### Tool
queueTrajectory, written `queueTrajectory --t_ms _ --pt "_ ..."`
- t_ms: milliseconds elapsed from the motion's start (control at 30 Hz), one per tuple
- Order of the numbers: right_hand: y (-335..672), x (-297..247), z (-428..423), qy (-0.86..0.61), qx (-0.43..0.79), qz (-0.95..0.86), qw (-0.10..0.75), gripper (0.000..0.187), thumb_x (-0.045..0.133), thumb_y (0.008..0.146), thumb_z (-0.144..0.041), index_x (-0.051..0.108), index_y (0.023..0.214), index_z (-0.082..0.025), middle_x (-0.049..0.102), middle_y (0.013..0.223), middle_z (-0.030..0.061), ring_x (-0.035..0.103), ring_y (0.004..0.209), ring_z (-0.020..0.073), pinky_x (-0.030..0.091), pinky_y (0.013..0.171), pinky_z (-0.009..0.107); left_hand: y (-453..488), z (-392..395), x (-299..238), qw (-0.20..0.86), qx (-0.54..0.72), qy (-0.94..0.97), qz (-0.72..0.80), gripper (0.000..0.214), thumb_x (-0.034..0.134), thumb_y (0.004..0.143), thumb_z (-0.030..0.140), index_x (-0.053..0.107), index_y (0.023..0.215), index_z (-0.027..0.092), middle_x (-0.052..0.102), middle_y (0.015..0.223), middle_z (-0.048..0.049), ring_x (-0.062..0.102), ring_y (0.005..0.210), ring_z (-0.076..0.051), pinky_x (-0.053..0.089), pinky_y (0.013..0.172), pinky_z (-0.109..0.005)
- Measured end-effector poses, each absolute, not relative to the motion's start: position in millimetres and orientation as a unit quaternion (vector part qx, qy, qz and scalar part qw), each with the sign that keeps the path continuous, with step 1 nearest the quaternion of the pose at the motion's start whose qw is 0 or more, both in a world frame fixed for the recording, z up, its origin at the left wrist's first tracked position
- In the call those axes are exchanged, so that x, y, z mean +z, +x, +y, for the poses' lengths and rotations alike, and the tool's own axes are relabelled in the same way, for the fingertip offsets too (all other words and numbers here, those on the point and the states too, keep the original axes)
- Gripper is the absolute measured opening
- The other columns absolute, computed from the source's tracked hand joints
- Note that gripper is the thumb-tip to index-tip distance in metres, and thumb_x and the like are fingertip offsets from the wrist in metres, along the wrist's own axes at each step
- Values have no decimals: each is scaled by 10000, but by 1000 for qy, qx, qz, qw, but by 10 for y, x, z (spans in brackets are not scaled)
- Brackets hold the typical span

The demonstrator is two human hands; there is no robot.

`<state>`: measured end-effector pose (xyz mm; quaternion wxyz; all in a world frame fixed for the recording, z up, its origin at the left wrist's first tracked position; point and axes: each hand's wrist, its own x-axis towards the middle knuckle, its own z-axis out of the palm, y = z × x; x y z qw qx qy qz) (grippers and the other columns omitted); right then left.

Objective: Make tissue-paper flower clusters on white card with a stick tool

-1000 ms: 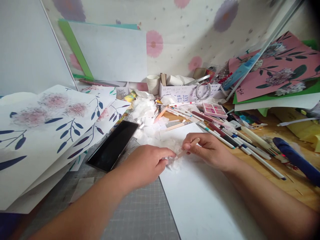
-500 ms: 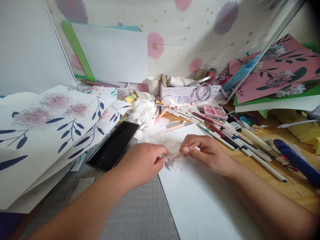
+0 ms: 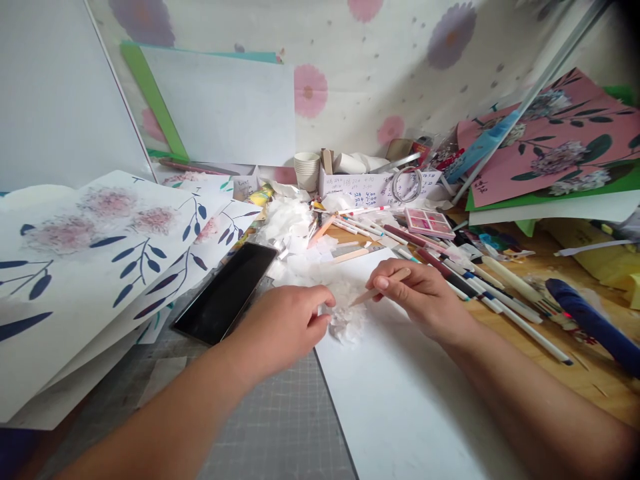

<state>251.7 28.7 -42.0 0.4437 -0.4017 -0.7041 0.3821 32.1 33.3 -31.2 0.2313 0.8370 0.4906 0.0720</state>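
My right hand (image 3: pixel 417 300) is closed around a small flat wooden stick (image 3: pixel 370 293), gripped between thumb and fingers. Its pointed tip reaches down to a ruffled white tissue-paper flower (image 3: pixel 347 323). The flower lies on a white sheet of paper (image 3: pixel 400 400). On the flower's left side is my left hand (image 3: pixel 295 323), its index finger and thumb bent but apart, their tips at the flower's edge. Its other fingers are hidden beneath the hand.
A black phone (image 3: pixel 227 290) lies on a grey cutting mat (image 3: pixel 260 413). Painted flower sheets (image 3: pixel 100 267) stand at left. Behind are crumpled white tissue (image 3: pixel 287 227) and paper cups (image 3: pixel 307 170). Several markers (image 3: pixel 525 323) and a pink palette (image 3: pixel 430 223) lie at right.
My right hand has drawn slightly right and up with the wooden stick, whose tip is now higher on the flower. My left hand has hardly moved.
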Motion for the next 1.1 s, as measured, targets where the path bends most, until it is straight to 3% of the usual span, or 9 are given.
queueTrajectory --t_ms 333,867,1100 --pt "2375 -429 312 -413 354 -734 407 309 514 901 -343 545 636 -186 633 712 31 579 650 138 436 619 263 369 329 -375 210 89 830 509 152 541 814 366 617 872 248 604 633 39 513 581 -141 268 519 -244" --pt "2258 -397 365 -460 267 -805 265 244 449 913 -261 559 706 -193 620 694 23 524 625 139 362 578 260 475 353 -361 193 81 837 506 114 551 794 286 610 725 216 567 588 38 475 540 -126 242 511 -243" --pt "2174 -412 384 -481 265 -793 264 212 475 872 -216 541 672 -194 565 656 4 480 618 133 328 583 260 455 345 -347 222 101 831 500 137 577 761 313 559 680 204 545 567 56 457 527 -113 248 490 -237"
